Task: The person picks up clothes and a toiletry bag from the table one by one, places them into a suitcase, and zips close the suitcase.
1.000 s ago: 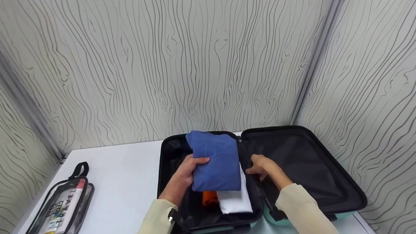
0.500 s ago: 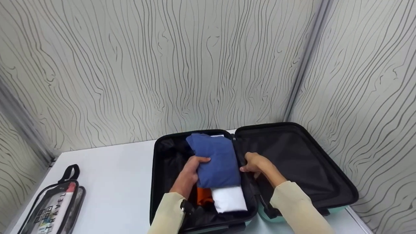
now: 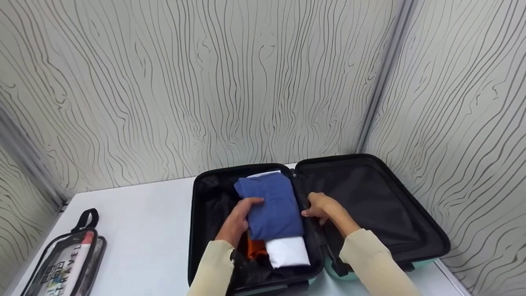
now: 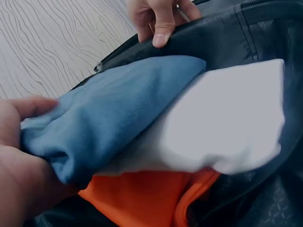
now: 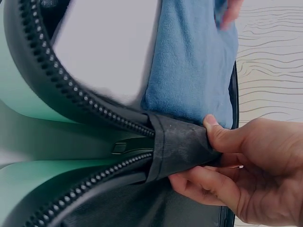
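A folded blue garment (image 3: 274, 205) lies over a folded white cloth (image 3: 288, 253) in the left half of the open suitcase (image 3: 192, 230). My left hand (image 3: 239, 220) grips the garment's left edge, thumb on top; the fingers beneath are hidden. In the left wrist view an orange cloth (image 4: 137, 198) shows under the white one. On the other side my right hand (image 3: 324, 206) pinches the black fabric hinge strip (image 5: 182, 144) between the two suitcase halves, with the thumb near the blue garment's edge.
The suitcase's right half (image 3: 370, 205), lined in black, lies open beside it. A clear toiletry pouch (image 3: 65, 263) with a black loop rests on the white table (image 3: 139, 230) at the left. Patterned wall panels (image 3: 230, 82) stand behind and at the sides.
My left hand has lowered the blue garment into the suitcase onto the white cloth, whose far edge now shows behind it. The right hand keeps its hold on the hinge strip. The view has shifted slightly.
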`<state>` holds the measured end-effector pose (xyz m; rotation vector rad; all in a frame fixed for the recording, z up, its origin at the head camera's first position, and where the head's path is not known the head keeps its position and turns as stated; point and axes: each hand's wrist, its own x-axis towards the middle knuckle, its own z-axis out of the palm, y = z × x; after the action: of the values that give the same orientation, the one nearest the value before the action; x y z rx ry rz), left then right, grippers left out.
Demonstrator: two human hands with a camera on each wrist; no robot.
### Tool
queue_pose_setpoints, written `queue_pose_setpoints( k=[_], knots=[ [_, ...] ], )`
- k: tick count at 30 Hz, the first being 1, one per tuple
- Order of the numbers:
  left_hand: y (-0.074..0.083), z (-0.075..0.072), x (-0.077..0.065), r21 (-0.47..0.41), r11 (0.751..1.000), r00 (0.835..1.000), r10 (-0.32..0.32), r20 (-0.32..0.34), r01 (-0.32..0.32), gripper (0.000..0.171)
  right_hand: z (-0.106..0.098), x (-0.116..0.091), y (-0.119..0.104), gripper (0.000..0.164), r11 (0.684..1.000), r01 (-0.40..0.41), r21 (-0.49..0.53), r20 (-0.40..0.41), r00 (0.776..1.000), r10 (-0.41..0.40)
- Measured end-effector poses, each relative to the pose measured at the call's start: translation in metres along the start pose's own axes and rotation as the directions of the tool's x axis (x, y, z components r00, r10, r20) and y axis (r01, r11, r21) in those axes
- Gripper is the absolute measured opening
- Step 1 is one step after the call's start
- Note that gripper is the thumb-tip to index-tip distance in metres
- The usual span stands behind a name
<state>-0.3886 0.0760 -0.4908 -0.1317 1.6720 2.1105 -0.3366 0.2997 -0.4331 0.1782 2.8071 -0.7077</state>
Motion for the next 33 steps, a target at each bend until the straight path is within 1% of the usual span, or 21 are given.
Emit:
queue_pose_setpoints(
  k=[2,3,6,9,13,15,17,20,24,26,27,28,29,31,32,33],
  knots=[
    [0.003,0.001,0.003,-0.01,1.0,0.999,0.03,0.037,-0.03,0.056,0.001,0.0,0.0,0.027,1.0,-0.007,0.002,0.001,1.0,0.007],
    [0.005,0.003,0.005,-0.039,0.999,0.998,0.037,0.059,-0.035,0.058,0.001,0.0,-0.001,0.027,1.0,-0.011,0.004,0.002,1.0,0.011],
    [0.004,0.004,0.007,-0.048,0.995,0.993,0.09,0.076,-0.086,0.058,0.001,0.0,0.0,0.027,1.0,-0.026,0.002,0.003,1.0,0.026],
    [0.001,0.004,0.011,-0.068,0.992,0.99,0.109,0.088,-0.103,0.055,0.001,0.0,-0.001,0.026,0.999,-0.034,-0.007,0.003,0.999,0.034],
    [-0.002,0.001,0.017,-0.071,0.992,0.993,0.108,0.052,-0.104,0.057,0.0,-0.001,-0.002,0.027,0.999,-0.032,-0.016,0.022,0.999,0.032],
    [-0.002,-0.002,0.02,-0.084,0.99,0.993,0.115,0.032,-0.112,0.064,0.0,-0.002,-0.002,0.027,0.999,-0.028,-0.016,0.027,0.999,0.028],
    [0.0,-0.005,0.024,-0.079,0.988,0.991,0.135,0.001,-0.134,0.071,-0.001,-0.002,-0.002,0.027,0.999,-0.032,-0.016,0.019,0.999,0.032],
    [0.005,-0.007,0.029,-0.054,0.979,0.98,0.192,-0.041,-0.194,0.075,-0.001,-0.003,-0.002,0.028,0.999,-0.032,0.0,0.005,0.999,0.032],
    [0.009,-0.009,0.034,0.052,0.961,0.956,0.277,-0.093,-0.273,0.07,0.001,-0.003,-0.001,0.029,1.0,-0.026,0.017,0.002,1.0,0.026],
    [0.009,-0.009,0.035,0.152,0.938,0.936,0.331,-0.116,-0.313,0.071,0.002,-0.004,-0.001,0.028,1.0,-0.019,0.016,0.003,1.0,0.018],
    [0.009,-0.009,0.035,0.205,0.922,0.925,0.359,-0.129,-0.329,0.072,0.001,-0.003,-0.001,0.028,1.0,-0.017,0.015,0.001,1.0,0.017],
    [0.009,-0.008,0.035,0.263,0.905,0.914,0.379,-0.144,-0.334,0.073,0.001,-0.004,-0.001,0.027,1.0,-0.017,0.017,0.001,1.0,0.017],
    [0.009,-0.008,0.034,0.328,0.88,0.899,0.41,-0.157,-0.344,0.074,0.0,-0.004,0.0,0.027,1.0,-0.016,0.019,-0.001,1.0,0.016],
    [0.01,-0.008,0.032,0.471,0.811,0.859,0.476,-0.188,-0.346,0.076,0.0,-0.003,0.0,0.027,1.0,-0.02,0.015,-0.001,1.0,0.02],
    [0.011,-0.009,0.03,0.537,0.771,0.837,0.51,-0.199,-0.342,0.077,0.0,-0.002,0.0,0.027,1.0,-0.026,0.008,0.005,1.0,0.026],
    [0.012,-0.009,0.028,0.606,0.721,0.811,0.548,-0.203,-0.335,0.077,0.0,-0.002,0.0,0.028,1.0,-0.031,0.003,0.011,0.999,0.031]
  ],
)
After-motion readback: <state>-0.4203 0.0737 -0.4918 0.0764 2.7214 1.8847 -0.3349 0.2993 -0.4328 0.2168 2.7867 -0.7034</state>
